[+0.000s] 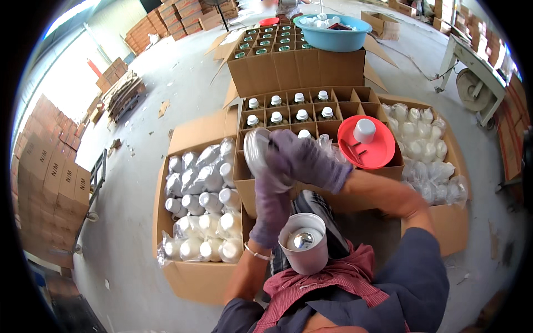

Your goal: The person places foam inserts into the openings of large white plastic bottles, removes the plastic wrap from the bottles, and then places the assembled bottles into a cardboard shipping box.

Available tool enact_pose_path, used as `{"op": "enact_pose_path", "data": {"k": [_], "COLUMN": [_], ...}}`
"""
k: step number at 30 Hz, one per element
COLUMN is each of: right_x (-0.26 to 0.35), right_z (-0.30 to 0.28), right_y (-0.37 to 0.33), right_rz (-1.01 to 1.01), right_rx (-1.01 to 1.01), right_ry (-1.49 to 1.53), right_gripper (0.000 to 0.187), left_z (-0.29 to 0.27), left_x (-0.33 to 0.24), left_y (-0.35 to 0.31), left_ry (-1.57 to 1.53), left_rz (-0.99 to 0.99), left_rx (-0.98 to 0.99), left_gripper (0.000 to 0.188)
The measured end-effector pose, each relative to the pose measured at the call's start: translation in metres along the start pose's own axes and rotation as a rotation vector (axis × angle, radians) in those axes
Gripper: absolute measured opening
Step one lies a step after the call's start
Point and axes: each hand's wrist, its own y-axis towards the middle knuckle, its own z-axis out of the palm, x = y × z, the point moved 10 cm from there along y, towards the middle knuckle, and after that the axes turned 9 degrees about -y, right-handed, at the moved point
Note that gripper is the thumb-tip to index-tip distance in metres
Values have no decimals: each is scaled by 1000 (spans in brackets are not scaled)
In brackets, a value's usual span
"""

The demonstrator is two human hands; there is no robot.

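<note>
The left hand (pixel 271 213), in a purple-grey knit glove, is raised ahead of the body and closes around the lower part of a shiny, whitish, round object (pixel 255 152), whose exact kind is unclear. The right hand (pixel 317 162), gloved alike and blurred, meets the object's right side with bent fingers; how firmly they close cannot be told. The object is held above the near left corner of a brown, divided cardboard box (pixel 348 110) that contains white-capped bottles (pixel 302 115).

Nearer, at the lap, is a white cylindrical tub (pixel 305 263) with a shiny silvery surface inside. On the divided box's near right corner sits a shallow, round red bowl (pixel 383 154) holding a white cup (pixel 364 131). To the left, an open brown carton (pixel 194 280) holds rows of white, plastic-wrapped pieces (pixel 210 202); to the right, another open carton (pixel 438 230) holds translucent wrapped pieces (pixel 425 132). Farther away, a round light-blue plastic basin (pixel 333 41) rests on a tall carton (pixel 294 72).
</note>
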Motion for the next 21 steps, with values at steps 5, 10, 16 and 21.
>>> {"op": "enact_pose_path", "data": {"k": [5, 10, 16, 21], "right_x": [-36, -69, -78, -17], "right_z": [88, 151, 105, 93], "right_y": [-75, -205, -204, -197], "right_rz": [364, 813, 1154, 800], "right_rx": [185, 813, 740, 585], "right_ry": [1229, 1468, 796, 846], "right_gripper": [41, 31, 37, 40], "left_z": [43, 56, -14, 6], "left_x": [-41, -5, 55, 58], "left_y": [-18, -58, -82, -110], "left_ry": [1068, 843, 581, 566], "left_rz": [818, 576, 127, 209], "left_rx": [568, 1065, 941, 1055], "left_gripper": [67, 65, 62, 69]}}
